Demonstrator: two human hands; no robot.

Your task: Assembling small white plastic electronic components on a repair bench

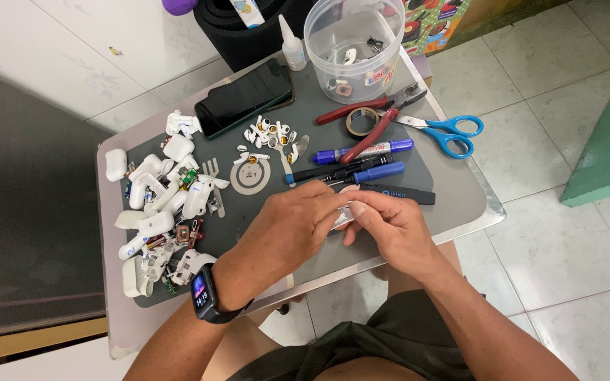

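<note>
Both my hands meet over the near edge of the grey mat (453,185). My left hand (294,229) and right hand (390,222) pinch a small white part (344,212) between fingertips, just below the black-handled tool (397,194). Heap of white earbud cases (160,212) lies well left.

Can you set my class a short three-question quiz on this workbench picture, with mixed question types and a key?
1. True or false: the blue-handled scissors lie on the side of the right hand.
2. Multiple choice: which wrist carries the smartwatch? A) left B) right C) neither
3. Fill in: the pile of white plastic parts lies beside the ____ hand.

Key
1. True.
2. A; the watch sits on the left wrist.
3. Left. Both hands meet over a small white piece near the front of the grey mat.
</note>
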